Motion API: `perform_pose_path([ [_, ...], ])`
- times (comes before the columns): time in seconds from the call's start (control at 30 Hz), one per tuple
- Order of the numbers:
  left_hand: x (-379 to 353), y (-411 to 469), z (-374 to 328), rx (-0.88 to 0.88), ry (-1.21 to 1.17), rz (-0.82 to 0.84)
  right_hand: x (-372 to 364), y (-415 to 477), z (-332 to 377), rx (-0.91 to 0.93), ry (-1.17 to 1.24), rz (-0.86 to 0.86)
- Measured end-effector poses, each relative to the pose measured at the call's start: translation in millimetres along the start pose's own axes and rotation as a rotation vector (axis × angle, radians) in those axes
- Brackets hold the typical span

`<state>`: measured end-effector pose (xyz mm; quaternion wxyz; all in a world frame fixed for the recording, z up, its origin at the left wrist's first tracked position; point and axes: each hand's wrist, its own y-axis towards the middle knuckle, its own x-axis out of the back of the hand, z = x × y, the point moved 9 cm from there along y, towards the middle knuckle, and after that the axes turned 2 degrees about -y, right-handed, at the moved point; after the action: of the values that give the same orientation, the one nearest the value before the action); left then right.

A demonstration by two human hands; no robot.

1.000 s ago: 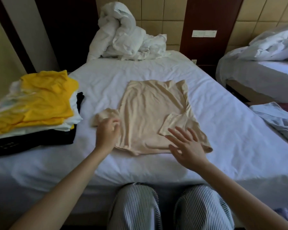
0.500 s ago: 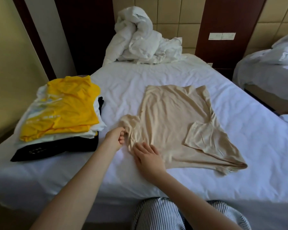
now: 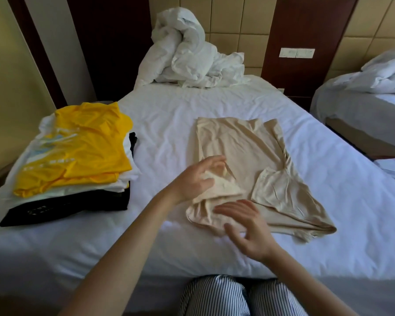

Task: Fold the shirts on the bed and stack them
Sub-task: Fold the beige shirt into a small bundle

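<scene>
1. Fingers (image 3: 214, 161) of the L hand (image 3: 192, 183) are spread, near straight, over the beige shirt's (image 3: 235, 142) L sleeve (image 3: 224, 190). The cloth is bunched vs. the palm and hides the thumb, so can't tell if it pinches.
2. R hand (image 3: 251, 231): fingers spread and relaxed, holding nothing, at the shirt's near-L corner. Touching or just above, can't tell.
3. Shirt lies mid-bed (image 3: 169, 115), sleeves toward the person; the R sleeve (image 3: 281, 188) is already folded inward.
4. Handling, my guess: thin, limp, light knit w/ no stiffness, so it wrinkles and creeps on the sheet. Best held at cuff, shoulder seam or hem edge, then smoothed flat.
5. Folded stack (image 3: 78, 151), yellow on top, sits at the bed's L edge, well apart from the shirt.
</scene>
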<state>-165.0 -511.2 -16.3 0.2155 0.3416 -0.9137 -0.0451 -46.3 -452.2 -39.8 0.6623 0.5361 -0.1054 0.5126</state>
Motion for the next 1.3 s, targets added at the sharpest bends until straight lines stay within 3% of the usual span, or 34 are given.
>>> perform_pose_path([
  [0.13,39,-27,21,0.015,0.183,-0.422,38,-5,-38,-0.164,-0.027,-0.216],
  [0.23,6,-47,60,0.029,0.488,-0.269,27,12,-66,-0.392,-0.074,-0.188],
  [0.3,-3,-52,74,0.024,0.643,-0.236,4,27,-75,-0.433,-0.146,-0.024],
  [0.4,5,-51,61,-0.096,0.661,-0.389,-41,30,-83,-0.438,-0.249,0.317],
  [0.47,14,-58,57,-0.151,0.651,-0.516,-58,22,-84,-0.412,-0.340,0.435],
  [0.63,15,-74,56,-0.157,0.648,-0.584,-56,17,-87,-0.447,-0.398,0.394],
  [0.77,36,-77,76,0.193,0.491,-0.666,-54,15,-80,-0.423,-0.383,0.396],
  [0.93,36,-38,46,0.084,0.653,-0.599,-51,11,-78,-0.431,-0.383,0.368],
  [1.03,-3,22,37,-0.002,0.846,-0.294,-51,10,-78,-0.431,-0.400,0.343],
  [1.13,-38,57,75,0.196,0.922,0.019,-51,11,-78,-0.425,-0.410,0.314],
  [1.2,-37,61,100,0.345,0.890,0.036,-51,11,-79,-0.427,-0.395,0.292],
  [1.3,-37,61,106,0.341,0.902,0.040,-49,14,-78,-0.415,-0.381,0.257],
])
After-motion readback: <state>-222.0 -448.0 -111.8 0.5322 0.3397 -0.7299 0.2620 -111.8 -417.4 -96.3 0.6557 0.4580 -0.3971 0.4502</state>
